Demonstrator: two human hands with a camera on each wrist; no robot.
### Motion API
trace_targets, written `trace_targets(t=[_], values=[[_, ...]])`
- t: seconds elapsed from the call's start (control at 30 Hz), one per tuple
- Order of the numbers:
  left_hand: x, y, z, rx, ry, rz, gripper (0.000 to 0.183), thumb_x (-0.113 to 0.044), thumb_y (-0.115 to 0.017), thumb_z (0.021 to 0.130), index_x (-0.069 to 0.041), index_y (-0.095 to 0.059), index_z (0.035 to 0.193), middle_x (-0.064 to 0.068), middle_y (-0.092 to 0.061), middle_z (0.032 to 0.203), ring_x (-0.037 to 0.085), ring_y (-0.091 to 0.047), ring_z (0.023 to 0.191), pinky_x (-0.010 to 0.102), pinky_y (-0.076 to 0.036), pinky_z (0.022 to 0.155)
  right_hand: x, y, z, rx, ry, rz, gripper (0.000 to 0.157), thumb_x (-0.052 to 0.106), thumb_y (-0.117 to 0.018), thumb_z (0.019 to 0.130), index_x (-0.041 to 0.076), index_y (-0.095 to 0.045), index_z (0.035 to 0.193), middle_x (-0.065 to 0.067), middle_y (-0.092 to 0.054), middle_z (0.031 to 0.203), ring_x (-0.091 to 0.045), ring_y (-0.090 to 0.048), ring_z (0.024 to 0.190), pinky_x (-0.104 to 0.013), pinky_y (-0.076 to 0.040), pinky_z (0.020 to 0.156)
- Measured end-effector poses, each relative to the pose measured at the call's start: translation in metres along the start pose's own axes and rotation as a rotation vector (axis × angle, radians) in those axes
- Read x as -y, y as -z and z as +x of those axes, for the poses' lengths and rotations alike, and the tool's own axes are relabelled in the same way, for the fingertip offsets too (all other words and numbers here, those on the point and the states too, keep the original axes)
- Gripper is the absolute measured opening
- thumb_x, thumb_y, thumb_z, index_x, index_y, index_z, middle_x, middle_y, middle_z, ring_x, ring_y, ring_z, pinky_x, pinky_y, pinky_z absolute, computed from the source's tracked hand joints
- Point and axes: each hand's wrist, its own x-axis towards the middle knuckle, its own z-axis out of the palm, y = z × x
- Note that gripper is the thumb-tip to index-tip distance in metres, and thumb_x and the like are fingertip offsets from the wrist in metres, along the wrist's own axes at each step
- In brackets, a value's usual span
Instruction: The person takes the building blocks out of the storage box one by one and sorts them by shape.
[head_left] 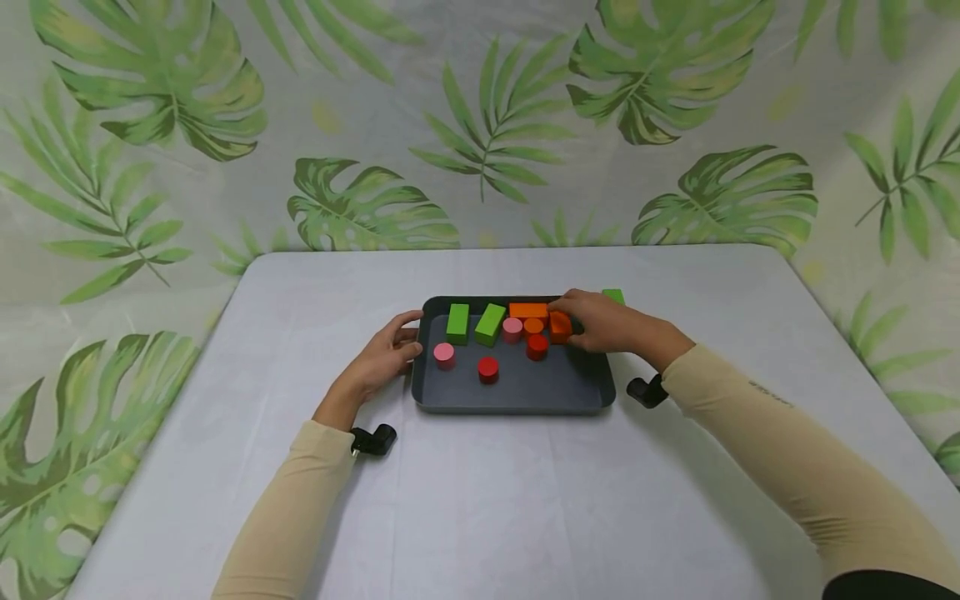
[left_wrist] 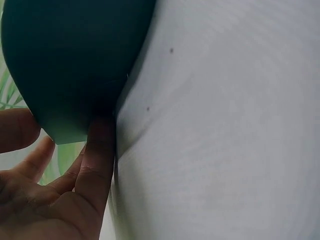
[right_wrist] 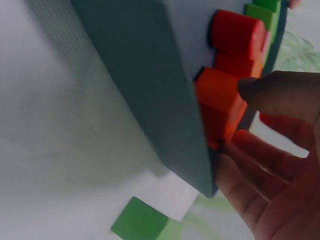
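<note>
A dark grey tray [head_left: 517, 398] lies on the table. My left hand [head_left: 385, 357] grips its left side, with the thumb near the rim and a finger low against the outer wall [left_wrist: 75, 75]. Over the tray's back right corner, my right hand [head_left: 603, 321] pinches an orange block [right_wrist: 218, 92], thumb on one face and fingers behind. Beside that block are another orange block [head_left: 528, 311], an orange cylinder [head_left: 533, 327], a red cylinder [head_left: 537, 347] and a pink cylinder [head_left: 512, 330].
Two green blocks [head_left: 457, 323] stand in the tray's back left part. A second pink cylinder [head_left: 444, 356] and a second red cylinder [head_left: 488, 370] sit nearer its front. Outside the tray, a green block [right_wrist: 140, 220] lies on the white table [head_left: 480, 500], behind my right hand.
</note>
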Motion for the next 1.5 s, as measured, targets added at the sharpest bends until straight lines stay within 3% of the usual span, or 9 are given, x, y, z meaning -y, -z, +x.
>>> trace_targets(t=[0.17,0.3,0.53,0.83,1.07,1.5], values=[[0.000,-0.001,0.001,-0.001,-0.003,0.009,0.060,-0.010,-0.046,0.102,-0.024,-0.027,0.157,0.018,-0.033,0.159,0.035,-0.045,0.139,0.048,-0.046,0.105,-0.003,-0.007,0.001,-0.038,0.003,-0.073,0.051,0.008,-0.072,0.087,-0.003,-0.057,0.135,-0.023,-0.057,0.132,-0.037,-0.057,0.118,-0.051,-0.049,0.102],[0.003,-0.001,0.002,-0.002,0.012,0.005,0.060,-0.010,-0.047,0.102,-0.025,-0.027,0.156,0.018,-0.034,0.159,0.035,-0.045,0.139,0.049,-0.045,0.107,-0.002,-0.009,0.002,-0.061,0.009,-0.068,0.046,0.009,-0.074,0.085,-0.002,-0.063,0.129,-0.021,-0.059,0.125,-0.034,-0.059,0.110,-0.047,-0.052,0.098],[0.003,0.000,0.001,-0.012,0.014,0.008,0.060,-0.010,-0.047,0.102,-0.026,-0.027,0.156,0.017,-0.034,0.159,0.034,-0.045,0.139,0.049,-0.045,0.107,-0.003,-0.011,0.004,-0.046,-0.004,-0.057,0.043,0.008,-0.074,0.084,-0.001,-0.063,0.124,-0.022,-0.058,0.130,-0.038,-0.053,0.117,-0.051,-0.047,0.103],[0.003,-0.001,0.002,-0.002,-0.004,0.000,0.059,-0.009,-0.046,0.102,-0.025,-0.028,0.156,0.018,-0.033,0.159,0.035,-0.045,0.139,0.050,-0.045,0.108,-0.002,-0.011,0.007,-0.003,-0.055,-0.018,0.047,0.006,-0.075,0.084,-0.001,-0.059,0.127,-0.019,-0.058,0.127,-0.032,-0.057,0.108,-0.048,-0.050,0.099],[0.003,0.001,0.002,-0.008,-0.005,0.000,0.059,-0.008,-0.047,0.102,-0.025,-0.028,0.156,0.018,-0.034,0.158,0.035,-0.045,0.139,0.051,-0.044,0.108,0.000,-0.012,0.011,0.048,-0.113,0.034,0.064,0.010,-0.074,0.086,-0.004,-0.046,0.142,-0.022,-0.053,0.139,-0.034,-0.053,0.120,-0.049,-0.047,0.106],[0.004,0.001,0.002,-0.001,-0.017,0.000,0.059,-0.009,-0.047,0.102,-0.024,-0.028,0.156,0.019,-0.035,0.158,0.035,-0.046,0.138,0.052,-0.044,0.109,0.001,-0.012,0.011,0.051,-0.130,0.064,0.064,0.009,-0.073,0.087,-0.004,-0.045,0.143,-0.021,-0.053,0.138,-0.032,-0.053,0.117,-0.047,-0.049,0.102]])
